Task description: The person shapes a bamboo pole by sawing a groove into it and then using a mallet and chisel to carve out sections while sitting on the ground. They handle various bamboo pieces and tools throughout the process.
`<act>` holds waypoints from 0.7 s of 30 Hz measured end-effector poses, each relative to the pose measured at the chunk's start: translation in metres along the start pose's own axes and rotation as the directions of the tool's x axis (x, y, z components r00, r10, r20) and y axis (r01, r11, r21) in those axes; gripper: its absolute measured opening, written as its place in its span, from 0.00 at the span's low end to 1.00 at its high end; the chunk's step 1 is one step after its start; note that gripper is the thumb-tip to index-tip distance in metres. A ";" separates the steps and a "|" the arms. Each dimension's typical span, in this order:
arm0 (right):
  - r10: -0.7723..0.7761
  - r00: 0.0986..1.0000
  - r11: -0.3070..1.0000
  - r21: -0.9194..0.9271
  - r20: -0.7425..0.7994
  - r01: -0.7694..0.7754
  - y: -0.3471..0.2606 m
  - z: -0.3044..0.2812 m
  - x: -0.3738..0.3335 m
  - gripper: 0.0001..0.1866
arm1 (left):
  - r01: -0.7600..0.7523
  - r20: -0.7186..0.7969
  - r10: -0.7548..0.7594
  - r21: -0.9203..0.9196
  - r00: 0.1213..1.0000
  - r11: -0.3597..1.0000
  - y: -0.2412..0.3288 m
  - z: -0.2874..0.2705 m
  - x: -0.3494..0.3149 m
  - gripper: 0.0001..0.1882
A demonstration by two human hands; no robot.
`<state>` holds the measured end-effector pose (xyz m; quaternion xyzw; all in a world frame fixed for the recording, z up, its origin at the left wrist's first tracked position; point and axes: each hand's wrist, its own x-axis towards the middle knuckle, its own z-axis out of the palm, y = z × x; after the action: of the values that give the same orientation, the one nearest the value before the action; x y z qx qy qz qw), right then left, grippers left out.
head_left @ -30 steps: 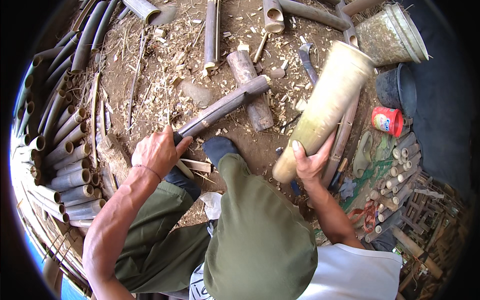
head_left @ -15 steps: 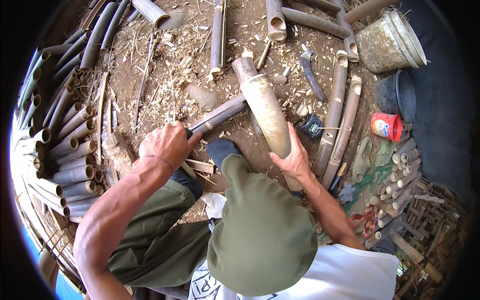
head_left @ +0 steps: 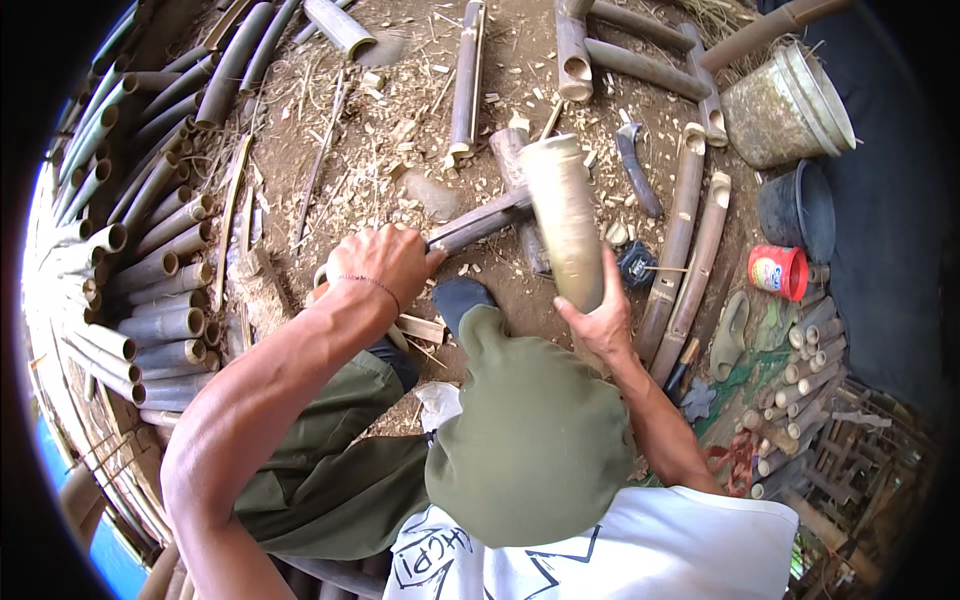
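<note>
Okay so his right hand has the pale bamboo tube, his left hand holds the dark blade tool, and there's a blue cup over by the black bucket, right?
Not quite. The head view shows the cup by the black bucket is red, not blue. The right hand does hold the pale bamboo tube, the left hand the dark blade tool.

The scene was lit by bright, diffuse daylight with soft, short shadows on the dirt floor. The pale bamboo tube showed slight motion blur, while the bamboo stack at left was overexposed near the rim. Fisheye distortion bent straight edges toward the frame border, and a black vignette closed off all corners. Central detail remained sharp; the right edge fell into deep shade.
</note>
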<state>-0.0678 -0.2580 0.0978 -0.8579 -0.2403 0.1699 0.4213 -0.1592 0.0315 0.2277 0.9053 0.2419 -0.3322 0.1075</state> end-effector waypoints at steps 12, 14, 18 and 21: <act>-0.706 0.687 0.654 0.211 -0.172 0.726 -0.211 -0.089 0.118 0.47 | 0.136 -0.591 -0.429 -0.475 0.683 0.870 -0.081 0.007 -0.099 0.31; -0.836 0.495 0.479 0.124 -0.236 0.869 -0.261 -0.081 0.135 0.41 | 0.120 -0.477 -0.550 -0.671 0.686 0.732 -0.093 0.055 -0.076 0.32; -0.871 0.332 0.298 0.148 -0.361 0.943 -0.359 -0.060 0.152 0.43 | 0.252 -0.344 -0.720 -0.775 0.602 0.580 -0.095 0.115 -0.045 0.34; -0.857 0.217 0.166 0.149 -0.467 0.975 -0.394 -0.013 0.171 0.41 | 0.242 -0.265 -0.720 -0.821 0.641 0.518 -0.092 0.110 -0.050 0.33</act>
<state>-0.0261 0.0365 0.4072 -0.4319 -0.6094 -0.1976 0.6349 -0.2997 0.0533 0.1747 0.7265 0.6275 0.0676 0.2718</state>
